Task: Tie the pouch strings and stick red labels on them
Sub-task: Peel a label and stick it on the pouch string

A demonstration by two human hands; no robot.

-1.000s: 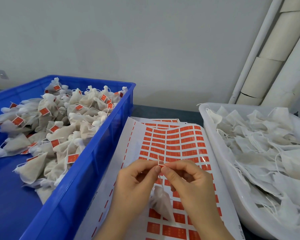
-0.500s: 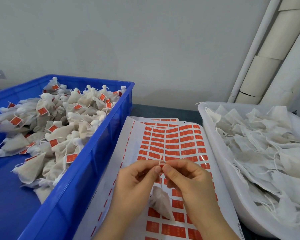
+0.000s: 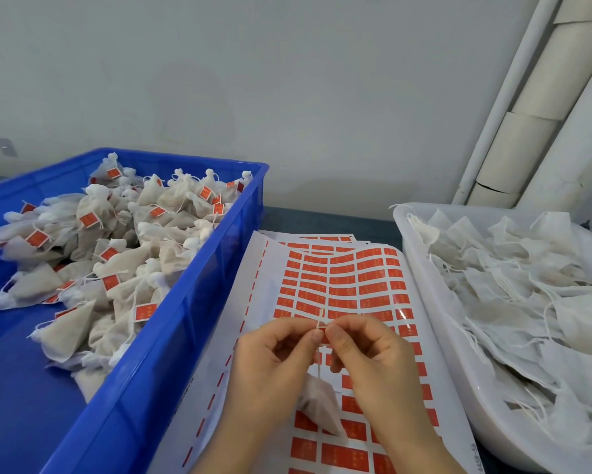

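My left hand (image 3: 270,367) and my right hand (image 3: 373,364) meet fingertip to fingertip over the label sheet (image 3: 342,289). Between thumbs and forefingers both pinch the white pouch string (image 3: 320,319), whose short end sticks up above the fingers. A small beige pouch (image 3: 322,401) hangs from that string below the hands, just above the sheet. The sheet carries rows of red labels, with bare backing along its left side. Whether a label sits between my fingertips is hidden.
A blue crate (image 3: 171,336) on the left holds several tied pouches with red labels. A white tub (image 3: 434,323) on the right holds several loose white pouches with strings. White pipes (image 3: 513,114) run up the wall at the back right.
The hands have stayed pinched together on the string with only slight finger shifts. The pouch still hangs below them.
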